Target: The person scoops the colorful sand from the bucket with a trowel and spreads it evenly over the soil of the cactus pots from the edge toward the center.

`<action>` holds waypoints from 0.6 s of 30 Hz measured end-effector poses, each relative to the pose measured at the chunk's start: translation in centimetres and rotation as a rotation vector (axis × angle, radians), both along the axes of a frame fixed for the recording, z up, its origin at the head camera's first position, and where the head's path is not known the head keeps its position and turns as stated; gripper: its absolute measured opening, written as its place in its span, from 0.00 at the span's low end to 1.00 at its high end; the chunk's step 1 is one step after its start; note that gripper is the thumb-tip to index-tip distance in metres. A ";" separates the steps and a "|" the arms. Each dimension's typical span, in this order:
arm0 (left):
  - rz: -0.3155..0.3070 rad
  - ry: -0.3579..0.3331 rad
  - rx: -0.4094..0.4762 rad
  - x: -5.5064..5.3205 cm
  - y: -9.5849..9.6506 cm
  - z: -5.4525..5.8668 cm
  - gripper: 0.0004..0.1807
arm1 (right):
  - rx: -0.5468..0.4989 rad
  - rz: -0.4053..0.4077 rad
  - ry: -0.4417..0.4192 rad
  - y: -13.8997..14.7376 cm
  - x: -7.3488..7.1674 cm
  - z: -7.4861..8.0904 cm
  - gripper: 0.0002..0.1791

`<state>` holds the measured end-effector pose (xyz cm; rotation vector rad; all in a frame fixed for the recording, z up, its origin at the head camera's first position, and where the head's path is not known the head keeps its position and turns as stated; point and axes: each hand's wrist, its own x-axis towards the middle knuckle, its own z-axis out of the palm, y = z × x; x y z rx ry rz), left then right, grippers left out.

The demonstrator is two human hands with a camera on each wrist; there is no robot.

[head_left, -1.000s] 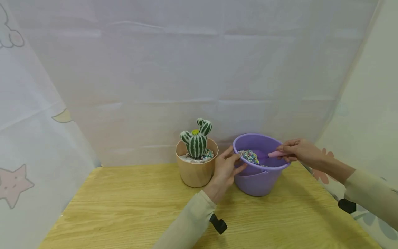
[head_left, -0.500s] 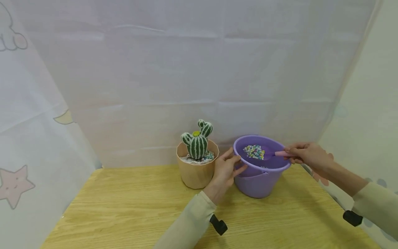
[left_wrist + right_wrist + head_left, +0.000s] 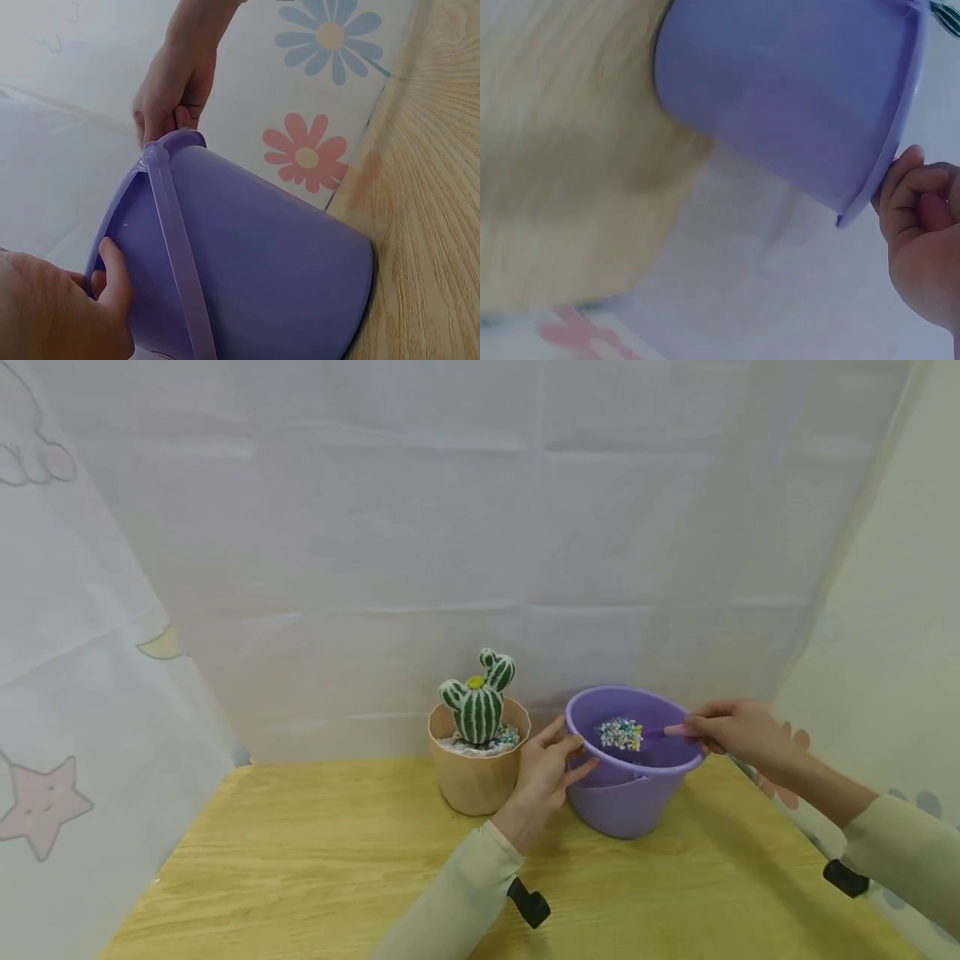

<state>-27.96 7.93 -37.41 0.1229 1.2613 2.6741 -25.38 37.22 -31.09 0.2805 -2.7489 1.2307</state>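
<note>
A purple bucket (image 3: 626,806) stands on the wooden table in the head view. My left hand (image 3: 542,772) grips its left rim, thumb and fingers on either side of the edge. With its fingers wrapped round the pink handle, my right hand (image 3: 738,731) holds a small toy shovel (image 3: 677,730) over the bucket's right rim. Colourful pebbles (image 3: 621,734) are heaped on the shovel's purple blade inside the bucket. In the right wrist view the handle end (image 3: 934,212) shows between the curled fingers. The bucket's wall hides the blade in both wrist views.
Left of the bucket, close to my left hand, is a tan flowerpot (image 3: 476,785) with a knitted cactus (image 3: 480,714). White and coloured pebbles (image 3: 506,735) lie around its base. A pale cloth backdrop (image 3: 390,543) hangs behind the table (image 3: 315,843).
My right hand has drawn the shovel up and slightly right, and the pebbles on its blade have come into fuller view. My left hand has kept its grip on the bucket's rim.
</note>
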 end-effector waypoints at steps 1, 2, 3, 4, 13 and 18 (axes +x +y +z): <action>-0.001 -0.003 -0.001 0.0 0.0 -0.1 0.32 | 0.074 0.006 0.062 -0.2 -0.2 -0.1 0.20; -0.002 -0.004 -0.003 0.1 0.0 -0.2 0.32 | 0.149 0.015 0.123 -0.5 -0.5 -0.2 0.17; -0.005 -0.009 -0.001 0.1 0.0 -0.3 0.32 | 0.205 0.030 0.176 -0.8 -0.8 -0.2 0.15; -0.006 -0.010 0.000 0.1 0.1 -0.5 0.32 | 0.247 0.046 0.219 -1.1 -1.0 -0.2 0.13; -0.004 -0.007 0.021 0.2 0.2 -0.7 0.31 | 0.514 0.184 0.228 -3.5 -4.4 0.1 0.05; 0.001 -0.004 0.020 0.1 0.2 -0.6 0.31 | 0.582 0.201 0.175 -3.7 -6.5 -0.6 0.07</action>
